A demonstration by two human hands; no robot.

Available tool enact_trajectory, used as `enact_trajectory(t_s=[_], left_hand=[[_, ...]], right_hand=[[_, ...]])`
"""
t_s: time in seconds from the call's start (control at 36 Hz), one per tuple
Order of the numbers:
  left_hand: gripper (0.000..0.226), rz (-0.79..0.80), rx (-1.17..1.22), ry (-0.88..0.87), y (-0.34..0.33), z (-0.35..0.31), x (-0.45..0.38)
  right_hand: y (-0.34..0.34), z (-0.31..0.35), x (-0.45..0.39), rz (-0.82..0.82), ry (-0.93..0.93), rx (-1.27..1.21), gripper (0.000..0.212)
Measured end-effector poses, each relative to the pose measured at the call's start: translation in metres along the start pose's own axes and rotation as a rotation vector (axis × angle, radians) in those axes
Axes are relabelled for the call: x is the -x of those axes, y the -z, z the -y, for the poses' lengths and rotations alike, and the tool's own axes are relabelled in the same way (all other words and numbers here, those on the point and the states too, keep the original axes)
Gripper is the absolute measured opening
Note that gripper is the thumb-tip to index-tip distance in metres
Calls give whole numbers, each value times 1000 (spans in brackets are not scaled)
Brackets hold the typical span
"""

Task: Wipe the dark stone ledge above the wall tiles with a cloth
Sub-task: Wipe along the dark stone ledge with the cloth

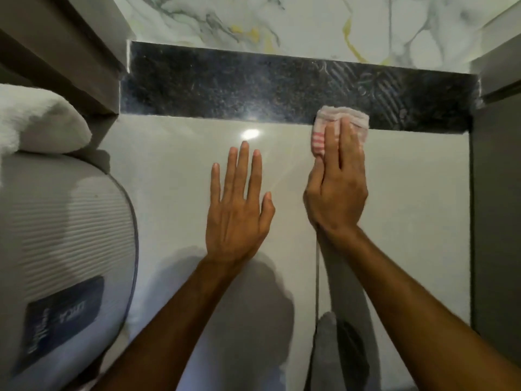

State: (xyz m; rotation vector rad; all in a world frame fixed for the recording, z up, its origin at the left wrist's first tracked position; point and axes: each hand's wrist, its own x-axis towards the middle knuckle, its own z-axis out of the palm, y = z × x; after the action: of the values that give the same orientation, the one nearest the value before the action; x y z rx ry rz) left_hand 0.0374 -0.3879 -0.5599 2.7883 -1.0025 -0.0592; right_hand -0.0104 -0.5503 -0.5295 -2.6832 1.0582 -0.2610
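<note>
Hands numbered two, both bare, both up against the pale tile wall (174, 176). One cloth (339, 128) was in play, white with pink stripes, and one dark stone ledge (225, 88) ran across above the fingertips of both hands.

The right hand (337, 190) lay flat over the cloth, fingers extended and close together, pressing it down rather than gripping it in a fist. The cloth sat right at the ledge's lower edge, its upper part on the dark stone and its lower part hanging over the tile under the fingers. Just beyond that hand, further right along the ledge, faint diagonal streaks showed on the stone (wet or dusty, could not tell).

The left hand (239, 204) was spread open, palm against the tile, holding nothing, well below the ledge and just beside the right hand. A bright spot of reflected light (250, 134) sat just above its fingertips.

No containers were in sight. Well to the left of the left hand stood a grey ribbed bag-like object (70, 221) with a dark blue label (64, 314), and a white towel (36, 122) rested on top of it. Above the ledge rose a marbled wall panel (282, 21) with grey and yellow veins. Nothing blocked the stretch of ledge between the two side walls apart from the cloth itself.
</note>
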Motion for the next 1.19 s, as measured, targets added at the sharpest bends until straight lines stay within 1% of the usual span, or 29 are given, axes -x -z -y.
enact_trajectory(t_s=[0.06, 0.11, 0.17, 0.22, 0.28, 0.33, 0.36, 0.39, 0.47, 0.53, 0.58, 0.61, 0.67, 0.72, 0.78, 0.83, 0.89, 0.94, 1.03, 1.11, 1.17, 1.19], left_hand=[[71, 19, 6, -39, -3, -10, -12], [72, 29, 1, -42, -5, -17, -22], [73, 49, -11, -50, -5, -21, -27], [75, 64, -3, -54, -3, -23, -28], [75, 70, 4, -46, 1, -24, -28], [74, 86, -6, -47, 4, -25, -27], [73, 97, -7, -55, 5, -26, -27], [73, 110, 2, -63, 5, -27, -28], [75, 144, 42, -92, 5, -31, -34], [76, 143, 55, -121, 3, -37, -39], [76, 134, 54, -138, 1, -45, -44], [76, 127, 51, -142, 0, -47, -46], [76, 114, 41, -149, -3, -49, -47], [76, 111, 27, -152, -4, -47, -47], [75, 118, 21, -155, -3, -47, -46], [75, 133, 16, -155, 1, -48, -47], [75, 154, 25, -153, 4, -48, -48], [75, 169, 31, -152, 7, -48, -48], [76, 187, 43, -155, 8, -48, -49], [76, 181, 60, -160, 6, -49, -50], [77, 173, 54, -160, 5, -49, -50], [77, 170, 45, -161, 4, -48, -50]], right_hand=[[-4, 3, -35, -20, -133, 48, 64], [-11, 13, -71, 14, -139, 77, 65], [-16, 22, -93, 74, -13, 60, 64], [-17, 25, -91, 110, 176, 24, 62], [-11, 16, -68, 139, 332, -17, 59], [-2, -5, -34, 157, 394, -34, 58], [3, -19, -17, 149, 375, -25, 59], [8, -34, -2, 126, 317, -10, 60], [18, -67, 15, 34, -13, 71, 62], [20, -76, -3, -9, -215, 98, 63], [18, -77, -39, -41, -317, 133, 64], [15, -75, -60, -43, -332, 151, 64], [10, -65, -96, -24, -301, 138, 67], [5, -52, -112, 10, -177, 97, 69], [4, -46, -104, 48, 12, 63, 67], [8, -54, -79, 83, 174, 43, 64], [16, -74, -51, 99, 253, 58, 64], [25, -99, -34, 98, 222, 73, 66], [32, -118, -46, 50, 35, 84, 67], [26, -114, -94, 0, -144, 115, 66], [20, -97, -128, 14, -193, 129, 68], [16, -86, -140, 28, -181, 134, 68]])
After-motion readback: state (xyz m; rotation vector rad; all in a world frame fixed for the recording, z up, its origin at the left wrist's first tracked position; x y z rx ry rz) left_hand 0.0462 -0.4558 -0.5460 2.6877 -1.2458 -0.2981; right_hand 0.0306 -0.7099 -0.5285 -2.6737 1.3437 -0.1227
